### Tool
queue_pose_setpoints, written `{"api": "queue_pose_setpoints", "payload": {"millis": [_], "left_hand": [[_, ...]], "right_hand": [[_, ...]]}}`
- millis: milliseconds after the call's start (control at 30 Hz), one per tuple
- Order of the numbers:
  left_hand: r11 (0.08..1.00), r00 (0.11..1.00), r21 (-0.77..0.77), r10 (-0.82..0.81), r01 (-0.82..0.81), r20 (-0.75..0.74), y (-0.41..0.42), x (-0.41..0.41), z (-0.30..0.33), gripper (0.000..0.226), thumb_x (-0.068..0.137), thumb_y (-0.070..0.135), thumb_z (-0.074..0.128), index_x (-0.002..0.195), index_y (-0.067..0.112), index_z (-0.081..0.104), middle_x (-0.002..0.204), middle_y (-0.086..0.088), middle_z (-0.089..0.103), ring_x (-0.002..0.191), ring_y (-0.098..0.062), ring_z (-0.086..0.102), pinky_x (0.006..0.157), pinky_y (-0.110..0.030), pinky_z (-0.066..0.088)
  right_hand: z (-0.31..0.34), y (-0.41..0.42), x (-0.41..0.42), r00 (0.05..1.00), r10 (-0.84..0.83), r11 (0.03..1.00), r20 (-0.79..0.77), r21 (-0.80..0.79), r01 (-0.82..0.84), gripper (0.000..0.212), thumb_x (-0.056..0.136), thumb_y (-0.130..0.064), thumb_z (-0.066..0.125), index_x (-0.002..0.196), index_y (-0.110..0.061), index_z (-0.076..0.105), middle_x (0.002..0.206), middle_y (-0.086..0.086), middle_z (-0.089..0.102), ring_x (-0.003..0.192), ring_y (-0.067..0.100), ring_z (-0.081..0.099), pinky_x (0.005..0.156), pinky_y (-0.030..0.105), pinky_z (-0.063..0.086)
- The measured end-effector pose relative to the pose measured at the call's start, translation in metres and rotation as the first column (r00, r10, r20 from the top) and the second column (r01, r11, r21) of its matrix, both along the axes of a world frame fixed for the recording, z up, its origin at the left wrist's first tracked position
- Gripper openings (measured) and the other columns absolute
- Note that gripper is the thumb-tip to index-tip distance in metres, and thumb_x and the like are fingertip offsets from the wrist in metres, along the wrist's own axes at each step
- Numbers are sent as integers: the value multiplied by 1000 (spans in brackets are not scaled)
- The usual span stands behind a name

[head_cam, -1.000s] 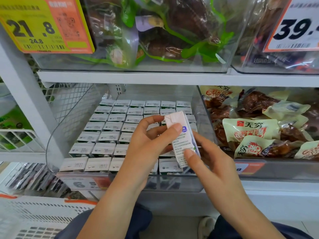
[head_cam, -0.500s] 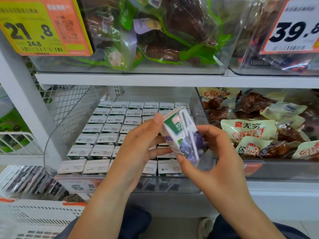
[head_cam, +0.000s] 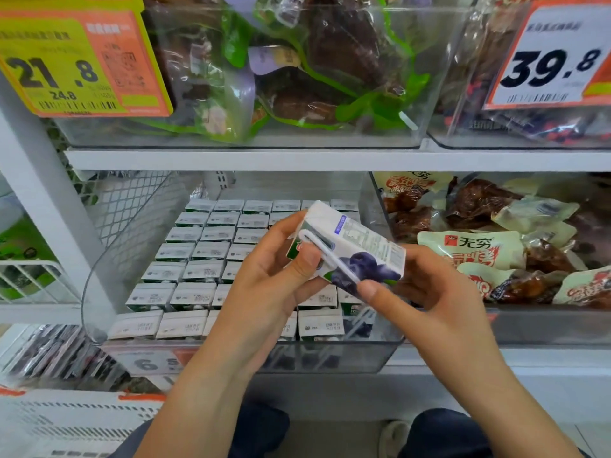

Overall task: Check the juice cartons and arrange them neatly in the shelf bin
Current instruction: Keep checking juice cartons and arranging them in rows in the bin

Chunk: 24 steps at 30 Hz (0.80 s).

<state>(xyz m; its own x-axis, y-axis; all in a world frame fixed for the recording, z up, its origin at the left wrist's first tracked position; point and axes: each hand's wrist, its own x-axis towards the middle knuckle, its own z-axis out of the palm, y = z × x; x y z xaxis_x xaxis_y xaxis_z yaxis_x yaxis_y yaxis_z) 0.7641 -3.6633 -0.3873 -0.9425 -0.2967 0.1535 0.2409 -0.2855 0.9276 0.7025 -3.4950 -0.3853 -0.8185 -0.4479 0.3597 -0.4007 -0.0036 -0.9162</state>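
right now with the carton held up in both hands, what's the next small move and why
Probably turn the juice carton upright and lower it toward the shelf bin. The left hand and right hand hold it tilted, straw side showing, while the binned cartons stand in rows.

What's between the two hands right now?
In the head view, one juice carton, tilted, straw side up, gripped by the left hand and right hand.

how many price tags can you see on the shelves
3: a yellow and orange price tag at upper left, a white one at upper right, and one on the front of the juice carton bin, half hidden behind the left hand. Others may be out of view.
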Motion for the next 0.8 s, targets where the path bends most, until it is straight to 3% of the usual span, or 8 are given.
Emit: {"api": "queue_pose_setpoints", "payload": {"millis": [100,167,233,367,467,600,700,800], "left_hand": [[993,999,-106,-42,44,20,-2,0,-1,46,80,37,73,124,29,63,123,1,66,114,-17,63,84,-25,54],[980,997,-187,-57,66,52,-3,1,0,45,84,45,67,127,34,60,123,2,67,114,-18,63,88,-26,53],[976,994,-194,-91,102,64,-3,1,0,48,84,46,65,131,38,56,122,2,67,114,-18,63,92,-27,52],[986,997,-146,-77,78,12,-4,0,-1,47,81,34,73,126,32,60,121,-4,68,114,-20,63,90,-27,52],[984,992,-125,-123,125,22,-7,1,-3,60,72,33,80,127,28,58,123,-5,66,114,-22,62,91,-28,52],[979,986,-114,-166,167,22,-6,0,-5,46,82,23,69,127,28,58,123,-5,67,116,-22,62,93,-31,51],[985,985,-53,-163,166,50,-5,0,-6,39,83,25,62,122,23,63,120,-5,68,114,-19,62,91,-31,53],[979,980,-136,-128,149,153,0,-1,-7,28,90,33,59,113,23,70,116,-1,70,113,-17,63,92,-31,54]], "right_hand": [[-1,2,-1,995,-70,998,-73,-1,70,33,67,-34,80,95,-33,62,97,-16,71,91,6,67,75,17,53],[-1,6,-2,962,-150,986,-229,32,162,36,71,-35,80,99,-36,58,100,-15,66,95,8,64,77,22,53],[-2,10,-5,892,-173,972,-417,73,222,38,74,-25,78,105,-31,57,106,-9,60,101,7,58,80,25,51],[-6,12,-9,780,-174,955,-601,90,282,46,69,-5,80,109,-18,59,112,6,57,109,6,50,93,14,42],[-7,13,-9,741,-163,954,-651,89,287,54,62,10,82,106,-13,62,115,11,55,111,9,48,97,11,38],[-6,14,-9,728,-146,964,-670,69,257,62,61,13,80,108,-19,54,119,7,52,116,6,47,98,10,38],[-4,12,-7,759,-108,982,-642,49,181,51,69,5,77,109,-21,57,122,0,55,119,5,50,98,14,40],[-3,10,-2,835,-92,992,-543,18,121,45,75,-12,74,114,-23,55,118,-8,57,113,-1,52,93,12,41]]}}
